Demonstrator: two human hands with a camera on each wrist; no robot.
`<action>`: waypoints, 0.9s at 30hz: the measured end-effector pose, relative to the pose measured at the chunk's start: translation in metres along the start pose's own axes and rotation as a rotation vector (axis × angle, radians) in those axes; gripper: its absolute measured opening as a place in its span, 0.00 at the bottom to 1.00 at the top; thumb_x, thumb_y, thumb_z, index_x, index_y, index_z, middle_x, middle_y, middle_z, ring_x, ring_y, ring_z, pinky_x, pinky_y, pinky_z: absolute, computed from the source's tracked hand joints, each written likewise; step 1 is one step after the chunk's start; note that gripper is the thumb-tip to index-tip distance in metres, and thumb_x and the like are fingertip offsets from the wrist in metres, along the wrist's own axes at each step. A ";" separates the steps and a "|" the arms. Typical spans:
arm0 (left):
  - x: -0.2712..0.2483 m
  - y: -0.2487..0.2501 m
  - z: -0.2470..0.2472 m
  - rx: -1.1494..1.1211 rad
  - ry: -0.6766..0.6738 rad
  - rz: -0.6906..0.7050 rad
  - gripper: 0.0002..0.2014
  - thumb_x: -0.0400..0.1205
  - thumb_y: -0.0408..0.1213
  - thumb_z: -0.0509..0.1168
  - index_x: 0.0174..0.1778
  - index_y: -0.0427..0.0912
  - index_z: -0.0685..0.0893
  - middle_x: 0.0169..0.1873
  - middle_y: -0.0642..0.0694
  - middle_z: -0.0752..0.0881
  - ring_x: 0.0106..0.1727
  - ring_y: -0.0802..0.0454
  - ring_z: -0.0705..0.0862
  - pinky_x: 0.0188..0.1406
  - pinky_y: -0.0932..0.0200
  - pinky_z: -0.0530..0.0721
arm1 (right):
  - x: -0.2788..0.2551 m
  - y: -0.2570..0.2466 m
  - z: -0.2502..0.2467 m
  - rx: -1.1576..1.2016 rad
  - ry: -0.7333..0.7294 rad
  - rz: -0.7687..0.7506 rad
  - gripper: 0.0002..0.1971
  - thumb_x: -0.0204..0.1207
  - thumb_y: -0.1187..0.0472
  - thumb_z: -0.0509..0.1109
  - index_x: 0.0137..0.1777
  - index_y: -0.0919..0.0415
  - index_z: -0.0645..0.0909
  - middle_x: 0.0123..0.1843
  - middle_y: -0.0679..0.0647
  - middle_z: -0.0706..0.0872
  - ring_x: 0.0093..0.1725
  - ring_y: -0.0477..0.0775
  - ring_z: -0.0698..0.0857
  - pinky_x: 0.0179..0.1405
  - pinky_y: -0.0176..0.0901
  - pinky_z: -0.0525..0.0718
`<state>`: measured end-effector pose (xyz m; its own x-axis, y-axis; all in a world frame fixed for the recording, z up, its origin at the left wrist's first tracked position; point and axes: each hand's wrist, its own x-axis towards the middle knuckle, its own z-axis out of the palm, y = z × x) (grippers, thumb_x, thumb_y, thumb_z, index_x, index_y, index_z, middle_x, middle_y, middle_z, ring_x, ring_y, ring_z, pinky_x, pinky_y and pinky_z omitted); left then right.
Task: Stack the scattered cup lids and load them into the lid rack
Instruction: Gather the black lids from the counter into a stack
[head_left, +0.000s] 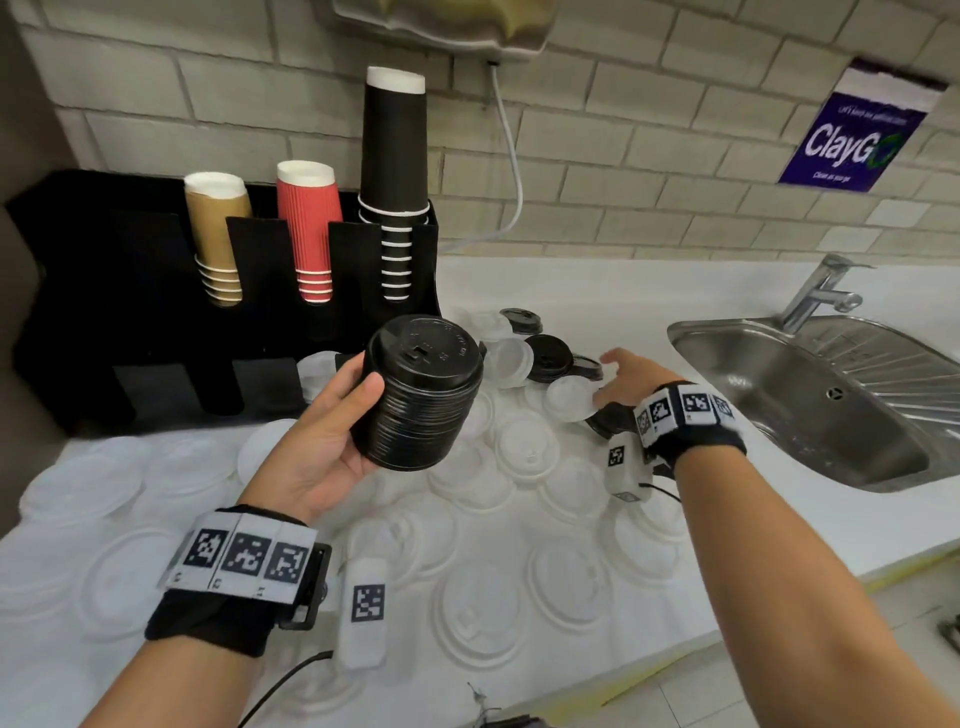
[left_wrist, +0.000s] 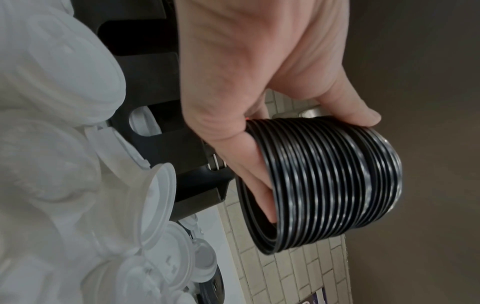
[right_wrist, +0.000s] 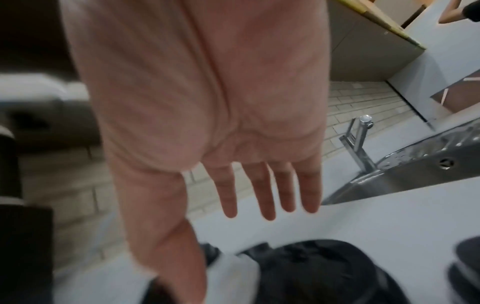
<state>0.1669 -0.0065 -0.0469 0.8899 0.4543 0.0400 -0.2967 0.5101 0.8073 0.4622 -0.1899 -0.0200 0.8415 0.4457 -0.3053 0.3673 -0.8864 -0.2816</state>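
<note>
Left hand (head_left: 317, 441) grips black lid stack (head_left: 421, 395), axis tilted right.

- The left hand (head_left: 317, 447) is gripping a tall stack of black lids (head_left: 418, 395) above the white bench (head_left: 597, 291).
- The right hand (head_left: 631, 382) is reaching with spread fingers over loose black lids (head_left: 548, 357).
- White lids (head_left: 527, 452) are lying scattered before the black rack (head_left: 130, 291) holding cups.

White counter (head_left: 597, 291) under scattered lids (head_left: 527, 449), rack (head_left: 130, 291)
</note>
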 end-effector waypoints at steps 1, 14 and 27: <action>-0.001 0.001 0.000 0.004 0.002 -0.001 0.40 0.48 0.55 0.88 0.58 0.55 0.88 0.56 0.49 0.90 0.56 0.52 0.89 0.41 0.55 0.89 | 0.004 0.003 0.004 -0.077 0.000 0.002 0.38 0.67 0.58 0.77 0.78 0.52 0.66 0.66 0.57 0.81 0.58 0.59 0.81 0.47 0.44 0.75; -0.004 0.000 -0.004 0.036 0.015 0.010 0.33 0.57 0.55 0.85 0.59 0.55 0.88 0.57 0.48 0.90 0.58 0.50 0.89 0.42 0.54 0.89 | -0.026 -0.008 -0.006 -0.341 0.130 0.012 0.24 0.67 0.55 0.67 0.65 0.60 0.79 0.58 0.59 0.86 0.57 0.64 0.83 0.47 0.46 0.81; -0.005 -0.014 0.013 0.026 0.019 -0.054 0.21 0.73 0.43 0.67 0.65 0.50 0.82 0.53 0.49 0.91 0.53 0.53 0.90 0.39 0.57 0.88 | -0.123 -0.062 -0.024 0.584 0.055 -0.831 0.22 0.71 0.61 0.77 0.63 0.42 0.79 0.56 0.44 0.84 0.53 0.35 0.81 0.44 0.36 0.84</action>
<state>0.1708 -0.0249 -0.0507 0.8977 0.4403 -0.0152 -0.2389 0.5156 0.8229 0.3454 -0.1926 0.0564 0.4300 0.8737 0.2274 0.6057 -0.0924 -0.7903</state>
